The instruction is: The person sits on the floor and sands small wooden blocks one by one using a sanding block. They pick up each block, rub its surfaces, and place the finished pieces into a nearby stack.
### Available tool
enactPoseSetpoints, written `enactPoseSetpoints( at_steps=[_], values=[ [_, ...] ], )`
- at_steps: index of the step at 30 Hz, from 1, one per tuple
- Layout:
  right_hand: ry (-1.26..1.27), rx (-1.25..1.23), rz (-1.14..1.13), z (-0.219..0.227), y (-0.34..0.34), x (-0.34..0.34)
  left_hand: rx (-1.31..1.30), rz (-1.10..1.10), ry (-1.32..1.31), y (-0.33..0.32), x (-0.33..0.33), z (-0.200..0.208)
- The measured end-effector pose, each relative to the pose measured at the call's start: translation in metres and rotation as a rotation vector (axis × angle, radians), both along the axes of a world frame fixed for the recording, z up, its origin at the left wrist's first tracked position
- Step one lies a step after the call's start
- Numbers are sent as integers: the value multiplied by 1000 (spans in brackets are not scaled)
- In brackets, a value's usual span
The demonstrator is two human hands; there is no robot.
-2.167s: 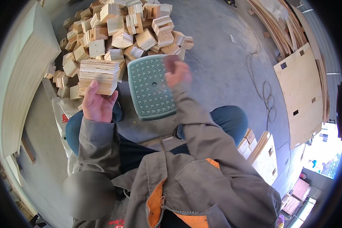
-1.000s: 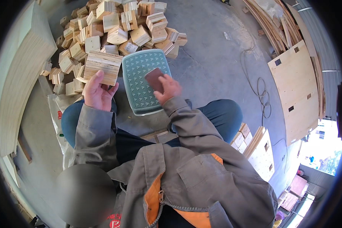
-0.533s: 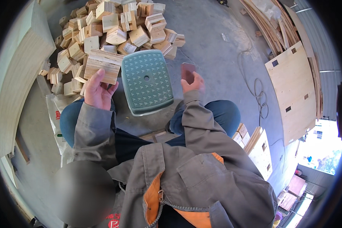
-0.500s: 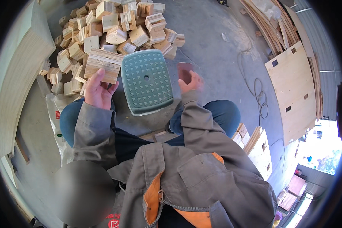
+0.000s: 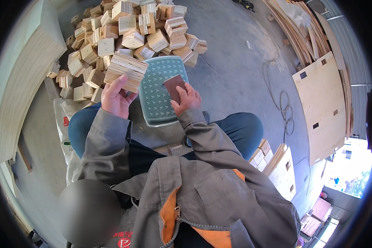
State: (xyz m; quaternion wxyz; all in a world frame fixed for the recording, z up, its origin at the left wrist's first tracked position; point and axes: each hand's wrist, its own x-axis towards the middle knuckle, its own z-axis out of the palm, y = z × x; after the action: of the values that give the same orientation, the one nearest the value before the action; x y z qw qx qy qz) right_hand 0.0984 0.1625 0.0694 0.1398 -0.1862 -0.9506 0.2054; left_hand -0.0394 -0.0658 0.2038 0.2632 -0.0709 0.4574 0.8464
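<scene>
My left hand (image 5: 116,99) holds a thick block of stacked plywood squares (image 5: 126,70) up in front of me, layered edge toward me. My right hand (image 5: 187,100) grips a small brown rectangular sheet (image 5: 174,87), like sandpaper, over the top of a pale green plastic stool (image 5: 161,91) standing between my knees. The stool's top has a pattern of small holes. Grey jacket sleeves cover both forearms.
A heap of plywood blocks (image 5: 128,29) lies on the concrete floor beyond the stool. A tall stack of boards (image 5: 22,78) stands at left, a large panel with cut-outs (image 5: 321,107) at right, a cable (image 5: 282,103) on the floor, more blocks (image 5: 264,151) by my right knee.
My right hand has come back from the right of the stool to over its top, still holding the brown sheet. The left hand and its block have stayed about where they were.
</scene>
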Motion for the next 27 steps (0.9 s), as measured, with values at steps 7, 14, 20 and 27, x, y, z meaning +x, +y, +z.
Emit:
enactPoseSetpoints(
  at_steps=[7,14,20,27],
  values=[
    [-134,-24,-37,10,3,1,-56,-88,101,7,6,2],
    [109,-341,-28,22,33,9,-72,-207,153,26,13,5],
    [272,-799,106,83,31,36,-76,-456,319,49,23,2],
    [293,-866,207,115,34,58,-78,-715,422,64,30,-12]
  ],
)
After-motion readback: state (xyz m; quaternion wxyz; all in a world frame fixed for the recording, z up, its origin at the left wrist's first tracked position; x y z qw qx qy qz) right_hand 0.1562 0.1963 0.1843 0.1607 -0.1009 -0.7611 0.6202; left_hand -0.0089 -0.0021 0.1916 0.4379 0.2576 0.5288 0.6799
